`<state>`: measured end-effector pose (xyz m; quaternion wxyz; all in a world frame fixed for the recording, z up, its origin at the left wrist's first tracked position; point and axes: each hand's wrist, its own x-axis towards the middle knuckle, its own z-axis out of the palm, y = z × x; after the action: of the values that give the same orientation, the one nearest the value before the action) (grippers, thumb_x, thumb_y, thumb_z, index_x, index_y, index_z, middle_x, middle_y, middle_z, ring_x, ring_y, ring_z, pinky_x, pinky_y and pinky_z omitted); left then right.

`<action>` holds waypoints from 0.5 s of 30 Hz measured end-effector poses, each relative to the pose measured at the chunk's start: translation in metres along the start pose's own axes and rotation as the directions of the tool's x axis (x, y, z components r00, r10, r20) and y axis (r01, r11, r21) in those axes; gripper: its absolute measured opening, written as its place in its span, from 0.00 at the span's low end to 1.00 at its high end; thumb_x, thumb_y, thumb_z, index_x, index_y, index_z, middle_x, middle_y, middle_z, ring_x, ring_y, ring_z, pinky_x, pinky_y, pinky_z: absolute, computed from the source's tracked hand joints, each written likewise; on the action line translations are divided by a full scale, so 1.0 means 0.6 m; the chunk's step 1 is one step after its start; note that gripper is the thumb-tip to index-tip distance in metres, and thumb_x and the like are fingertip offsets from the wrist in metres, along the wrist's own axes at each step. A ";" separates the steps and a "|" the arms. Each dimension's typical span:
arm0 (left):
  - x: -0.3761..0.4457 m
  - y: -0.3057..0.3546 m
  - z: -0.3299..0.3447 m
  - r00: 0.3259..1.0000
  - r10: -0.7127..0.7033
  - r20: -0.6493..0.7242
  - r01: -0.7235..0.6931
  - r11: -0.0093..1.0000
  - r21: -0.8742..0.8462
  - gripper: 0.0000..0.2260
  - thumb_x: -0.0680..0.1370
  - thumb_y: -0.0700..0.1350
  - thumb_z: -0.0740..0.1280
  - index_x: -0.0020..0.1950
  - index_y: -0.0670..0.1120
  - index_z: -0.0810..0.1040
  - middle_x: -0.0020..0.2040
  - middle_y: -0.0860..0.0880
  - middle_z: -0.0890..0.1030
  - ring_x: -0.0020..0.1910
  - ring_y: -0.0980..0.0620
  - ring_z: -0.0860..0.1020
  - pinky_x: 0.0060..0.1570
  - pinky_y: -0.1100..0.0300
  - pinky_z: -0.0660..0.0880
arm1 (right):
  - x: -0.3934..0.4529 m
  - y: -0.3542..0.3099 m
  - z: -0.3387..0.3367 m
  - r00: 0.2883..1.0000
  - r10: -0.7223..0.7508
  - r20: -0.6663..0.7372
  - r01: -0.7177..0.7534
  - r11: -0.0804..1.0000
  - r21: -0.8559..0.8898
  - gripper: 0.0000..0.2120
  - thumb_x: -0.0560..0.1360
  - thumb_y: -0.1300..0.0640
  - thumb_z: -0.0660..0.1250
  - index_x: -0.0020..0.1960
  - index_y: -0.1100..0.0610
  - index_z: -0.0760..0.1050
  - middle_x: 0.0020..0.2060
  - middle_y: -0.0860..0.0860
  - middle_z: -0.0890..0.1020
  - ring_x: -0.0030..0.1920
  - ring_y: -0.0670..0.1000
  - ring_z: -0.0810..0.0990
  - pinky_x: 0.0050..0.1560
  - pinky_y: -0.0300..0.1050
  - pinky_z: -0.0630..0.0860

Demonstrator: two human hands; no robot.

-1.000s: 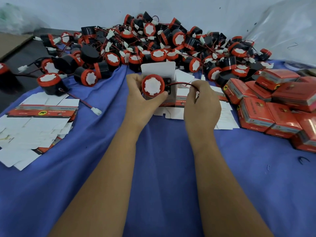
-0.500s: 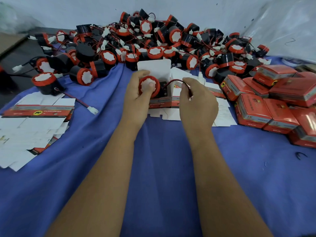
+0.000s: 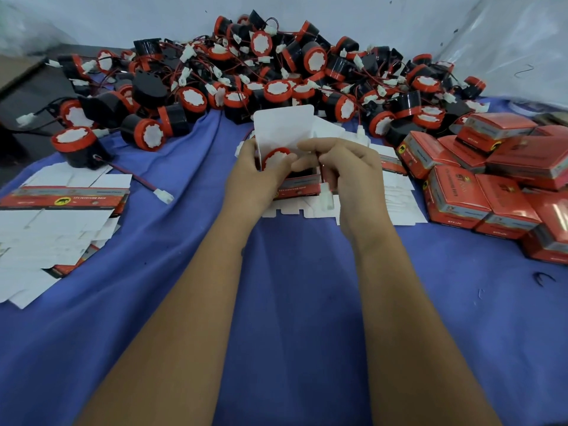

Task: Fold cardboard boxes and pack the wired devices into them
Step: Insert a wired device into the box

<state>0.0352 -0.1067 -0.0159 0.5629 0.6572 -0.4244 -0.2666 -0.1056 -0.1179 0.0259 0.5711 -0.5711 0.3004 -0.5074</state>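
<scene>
- The left hand (image 3: pixel 250 173) holds the open box (image 3: pixel 299 182) steady so the round device (image 3: pixel 274 158) can sit inside.
- The right hand (image 3: pixel 350 176) pinches the red wire (image 3: pixel 321 170), probably to tuck it in too.

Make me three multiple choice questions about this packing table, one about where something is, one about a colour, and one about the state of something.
1. Where do the finished red boxes lie?
A. right of the hands
B. left of the hands
C. behind the pile

2. What colour is the cloth under everything?
A. green
B. blue
C. grey

3. How is the open box in the hands?
A. sealed shut
B. still flat
C. lid flap up, device inside

Answers:
1 A: the boxes are stacked at the right edge.
2 B: blue cloth shows around both arms.
3 C: the white flap stands up while the left hand seats the device and the right hand pinches its wire.
</scene>
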 end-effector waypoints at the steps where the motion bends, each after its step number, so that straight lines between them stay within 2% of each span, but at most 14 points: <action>1: -0.001 0.003 0.000 1.000 -0.003 0.004 0.003 1.000 0.002 0.25 0.68 0.62 0.69 0.61 0.54 0.74 0.51 0.58 0.80 0.51 0.57 0.79 0.51 0.55 0.79 | 0.000 -0.002 -0.002 1.000 -0.001 -0.005 0.000 1.000 -0.029 0.17 0.74 0.73 0.55 0.46 0.63 0.83 0.32 0.50 0.84 0.31 0.38 0.78 0.34 0.28 0.72; 3: -0.003 0.007 0.000 1.000 0.003 0.008 -0.003 1.000 0.008 0.27 0.65 0.65 0.70 0.60 0.55 0.74 0.52 0.57 0.81 0.52 0.56 0.80 0.52 0.53 0.79 | 0.000 -0.003 -0.001 1.000 -0.011 -0.028 0.009 0.997 -0.076 0.17 0.75 0.73 0.58 0.47 0.59 0.83 0.34 0.48 0.85 0.30 0.38 0.77 0.34 0.29 0.72; 5: -0.005 0.009 0.000 1.000 0.029 0.004 -0.029 0.999 0.019 0.28 0.65 0.63 0.70 0.62 0.52 0.74 0.54 0.55 0.81 0.53 0.54 0.80 0.54 0.50 0.79 | 0.000 -0.003 0.004 0.999 -0.010 -0.035 0.007 0.998 -0.060 0.14 0.76 0.71 0.61 0.51 0.58 0.81 0.36 0.50 0.85 0.30 0.40 0.76 0.33 0.32 0.73; 7: -0.007 0.009 0.001 0.999 0.049 0.000 -0.049 0.998 0.043 0.28 0.66 0.60 0.69 0.63 0.50 0.73 0.55 0.53 0.81 0.55 0.53 0.79 0.56 0.47 0.78 | 0.001 -0.004 0.007 0.998 0.002 -0.058 -0.003 1.000 -0.014 0.12 0.77 0.71 0.63 0.54 0.59 0.80 0.35 0.51 0.84 0.30 0.44 0.77 0.32 0.36 0.74; 10: -0.006 0.009 0.006 1.000 0.026 -0.013 -0.025 0.997 0.070 0.28 0.65 0.61 0.72 0.62 0.52 0.73 0.55 0.54 0.81 0.55 0.51 0.79 0.56 0.47 0.78 | 0.003 -0.006 0.007 0.993 0.031 -0.111 -0.024 0.998 0.064 0.11 0.76 0.69 0.67 0.56 0.60 0.79 0.31 0.53 0.82 0.30 0.46 0.78 0.30 0.37 0.73; 15: -0.005 0.005 0.015 0.998 0.026 -0.056 -0.020 0.993 0.120 0.20 0.70 0.57 0.74 0.57 0.56 0.71 0.52 0.57 0.80 0.54 0.52 0.79 0.50 0.54 0.78 | 0.003 -0.004 0.007 0.990 0.025 -0.138 -0.023 1.000 0.015 0.10 0.75 0.68 0.69 0.54 0.59 0.79 0.28 0.49 0.80 0.27 0.44 0.76 0.30 0.35 0.72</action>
<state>0.0256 -0.1087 -0.0155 0.5376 0.6923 -0.4307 -0.2151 -0.1016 -0.1179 0.0293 0.5587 -0.5270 0.3429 -0.5408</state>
